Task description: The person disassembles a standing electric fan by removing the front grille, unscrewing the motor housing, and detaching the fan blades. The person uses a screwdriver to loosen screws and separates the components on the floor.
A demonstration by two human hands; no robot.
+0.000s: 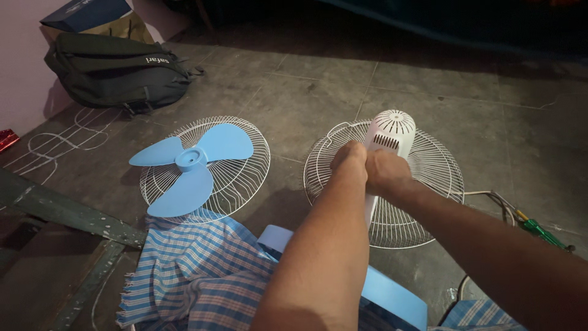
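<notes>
— Grey stone-tiled floor (318, 79), dim at the far side, with a dark green bag (116, 70) against the wall. What does the person have in hand?

— Both hands are closed around the white fan motor housing (391, 133), which stands over a white wire guard (422, 202) lying flat on the tiles. The left hand (349, 156) wraps its left side, and the right hand (384, 171) grips just beside it, the knuckles almost touching. Whether the fingertips pinch some small part underneath cannot be told (the fists hide it).

— And the other pieces?

— A second wire guard (245, 178) lies to the left, well apart, with the light blue three-blade propeller (190, 160) resting on it. A green-handled screwdriver (542, 232) and a cable (490, 197) lie at the right. A blue checked cloth (190, 270) covers the person's lap, and a light blue plastic part (392, 294) lies near it.

— How would that housing handle?

— Likely heavy for its size, since a motor sits inside, with a stiff, smooth plastic shell that could slip. The firm body is the sensible place to grip. The guard below looks light and springy; its thin wires would probably bend if leaned on, so the rim is the better hold.
</notes>
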